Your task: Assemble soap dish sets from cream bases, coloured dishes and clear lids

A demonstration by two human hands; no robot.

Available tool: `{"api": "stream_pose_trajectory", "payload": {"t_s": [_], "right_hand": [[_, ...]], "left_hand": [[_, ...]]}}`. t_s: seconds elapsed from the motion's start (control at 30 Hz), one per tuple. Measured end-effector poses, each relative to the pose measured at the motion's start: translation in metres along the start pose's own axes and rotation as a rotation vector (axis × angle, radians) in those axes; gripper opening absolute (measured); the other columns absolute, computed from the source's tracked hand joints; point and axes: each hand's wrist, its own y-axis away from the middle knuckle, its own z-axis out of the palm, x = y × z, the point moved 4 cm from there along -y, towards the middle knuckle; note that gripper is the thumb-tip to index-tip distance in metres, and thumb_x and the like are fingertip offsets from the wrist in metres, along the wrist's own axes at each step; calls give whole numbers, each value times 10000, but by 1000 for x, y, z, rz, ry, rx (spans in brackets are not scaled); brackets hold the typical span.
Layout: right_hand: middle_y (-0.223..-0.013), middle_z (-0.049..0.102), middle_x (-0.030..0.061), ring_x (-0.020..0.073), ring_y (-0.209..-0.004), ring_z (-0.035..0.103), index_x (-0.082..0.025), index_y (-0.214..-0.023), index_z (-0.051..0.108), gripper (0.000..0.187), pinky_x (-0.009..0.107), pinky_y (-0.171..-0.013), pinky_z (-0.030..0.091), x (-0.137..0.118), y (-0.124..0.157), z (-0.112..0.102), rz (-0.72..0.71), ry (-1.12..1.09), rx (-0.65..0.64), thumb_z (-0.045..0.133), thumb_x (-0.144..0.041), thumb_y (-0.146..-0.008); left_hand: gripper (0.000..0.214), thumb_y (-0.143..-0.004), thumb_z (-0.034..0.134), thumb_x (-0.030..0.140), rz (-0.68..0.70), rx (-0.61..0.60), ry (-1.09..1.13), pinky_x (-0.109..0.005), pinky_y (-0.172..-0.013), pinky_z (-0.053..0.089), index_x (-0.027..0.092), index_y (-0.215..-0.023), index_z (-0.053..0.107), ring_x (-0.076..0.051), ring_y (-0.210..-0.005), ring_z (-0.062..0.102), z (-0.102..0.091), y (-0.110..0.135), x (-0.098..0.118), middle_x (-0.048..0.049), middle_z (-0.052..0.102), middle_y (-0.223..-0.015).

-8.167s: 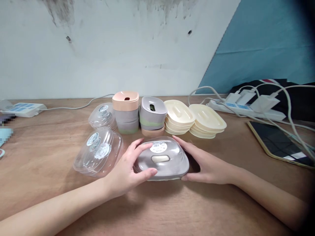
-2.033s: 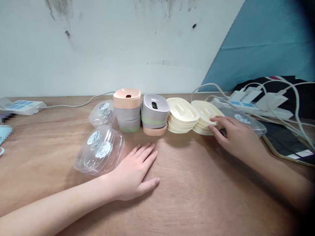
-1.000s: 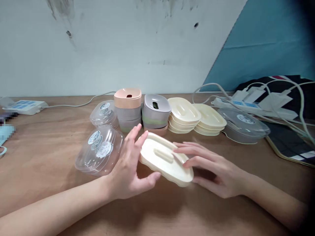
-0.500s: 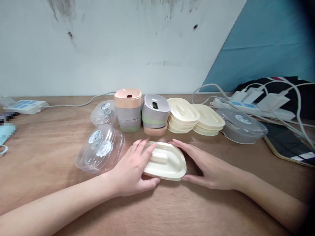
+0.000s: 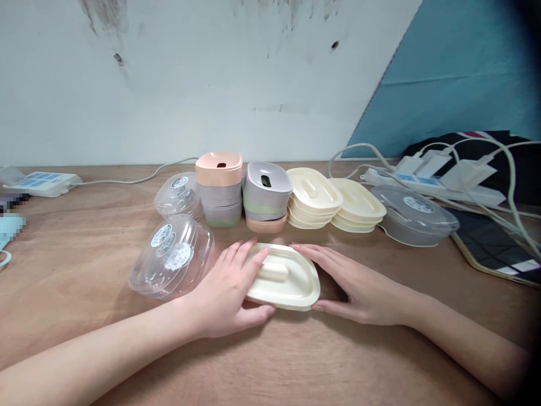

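Observation:
A cream oval tray (image 5: pixel 287 279) with a raised bar in its middle lies flat on the wooden table (image 5: pixel 84 265). My left hand (image 5: pixel 228 293) cups its left end, fingers over the top and thumb under the near edge. My right hand (image 5: pixel 359 285) holds its right end, fingers curled along the far rim. Just left of my left hand lies a stack of clear plastic lids (image 5: pixel 171 262) with round stickers.
Behind the tray stand a second clear lid stack (image 5: pixel 180 194), stacked peach, grey and green boxes (image 5: pixel 220 189) (image 5: pixel 264 197), two piles of cream trays (image 5: pixel 315 197) (image 5: pixel 359 206) and a closed grey box with clear lid (image 5: pixel 414 217). Power strips with cables (image 5: pixel 426 175) (image 5: pixel 40 183) and a dark tablet (image 5: pixel 494 245) lie at the sides.
A second ago both hands held the cream tray tilted above the table. It has come down flat, and the hands have stayed on its two ends since.

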Motion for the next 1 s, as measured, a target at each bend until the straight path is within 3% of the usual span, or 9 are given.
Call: {"api": "stream_pose_trajectory", "payload": {"t_s": [0.2, 0.4, 0.67, 0.73, 0.87, 1.0], "right_hand": [[-1392, 429, 190, 290, -1261, 441, -152, -1402, 222, 719, 468, -979, 445, 0, 0, 1, 5, 17, -25, 573, -406, -828], [-1398, 420, 199, 289, -1261, 440, -139, -1413, 211, 728, 465, -984, 437, 1, 1, 1, -3, 26, -20, 567, -397, -833], [-1399, 406, 198, 284, -1255, 444, -149, -1429, 160, 769, 445, -970, 455, 3, 4, 1, -40, 82, -7, 567, -415, -833], [-1415, 362, 207, 302, -1283, 403, -154, -1436, 157, 759, 462, -978, 445, 0, 3, -6, -95, 149, 111, 563, -388, -839], [-1427, 330, 185, 323, -1334, 314, -192, -1448, 168, 653, 522, -1036, 358, -9, -12, -37, -190, 286, 476, 482, -275, -882], [-1407, 381, 205, 304, -1338, 326, -148, -1396, 273, 532, 498, -1048, 346, -9, -47, -66, -59, 411, 624, 441, -243, -900]], "left_hand": [[706, -795, 581, 412, -6, 5, 25, -543, -1056, 280, 131, -1377, 296, -365, -1304, 270, -1, 1, 0, -207, 297, -1420], [810, -728, 621, 420, 18, 14, -4, -543, -1039, 293, 79, -1382, 287, -379, -1267, 304, -2, 0, 2, -242, 315, -1394], [718, -790, 567, 390, 9, 14, -12, -544, -1035, 297, 90, -1379, 284, -368, -1271, 302, -1, 1, 1, -227, 313, -1398], [707, -802, 558, 393, 12, 15, -13, -551, -1031, 296, 112, -1383, 272, -368, -1276, 298, 0, 1, 0, -220, 311, -1402], [702, -813, 553, 394, 23, 28, -10, -559, -1025, 295, 139, -1393, 250, -365, -1277, 300, 1, 1, -1, -210, 310, -1409], [712, -821, 547, 409, 20, 12, -28, -539, -1039, 286, 95, -1395, 266, -370, -1279, 299, 0, 0, 0, -232, 292, -1416]]}}
